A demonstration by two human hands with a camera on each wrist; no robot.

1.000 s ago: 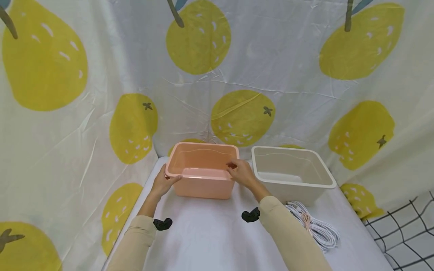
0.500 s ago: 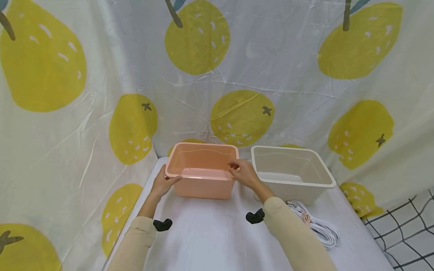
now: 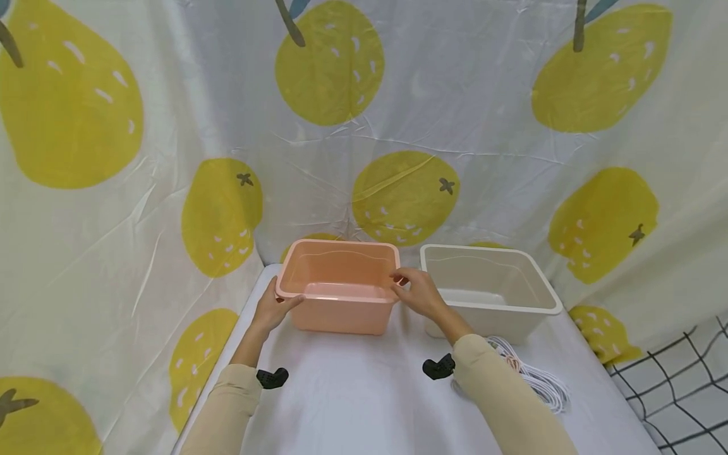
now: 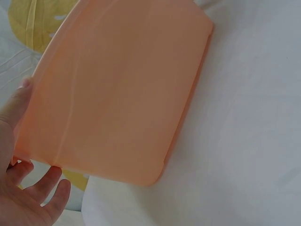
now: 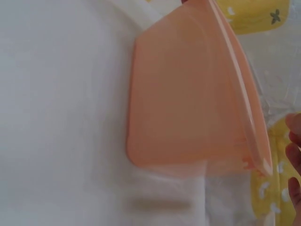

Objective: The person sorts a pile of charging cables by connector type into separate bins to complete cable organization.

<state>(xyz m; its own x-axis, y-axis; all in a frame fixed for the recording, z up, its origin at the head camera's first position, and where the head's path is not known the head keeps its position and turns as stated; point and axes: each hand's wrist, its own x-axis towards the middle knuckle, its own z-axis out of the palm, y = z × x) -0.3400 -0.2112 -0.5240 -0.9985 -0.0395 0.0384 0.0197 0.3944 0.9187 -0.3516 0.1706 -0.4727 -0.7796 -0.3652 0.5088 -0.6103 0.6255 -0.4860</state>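
A peach plastic storage bin (image 3: 341, 317) stands upright near the back of the white-covered table. My left hand (image 3: 274, 311) grips its front left corner at the rim. In the left wrist view, the thumb (image 4: 19, 96) lies along the rim and the other fingers are bent beneath it. At the bin's right end is my right hand (image 3: 422, 294), fingers loosely bent and nothing seen in them. The right wrist view shows those fingers (image 5: 294, 155) at the frame's right edge, a little apart from the bin's rim. The bin's visible inside holds nothing.
To the right stands a cream bin (image 3: 483, 319), close beside my right hand. A tied bundle of white cable (image 3: 543, 384) lies in front of it, partly behind my right sleeve. A fruit-printed curtain (image 3: 318, 183) hangs behind and at the sides; black wire grid (image 3: 677, 385) is at lower right.
My right hand has drawn back to the right, from over the peach bin's right end to just beyond its rim. The left hand and both bins have stayed in place.
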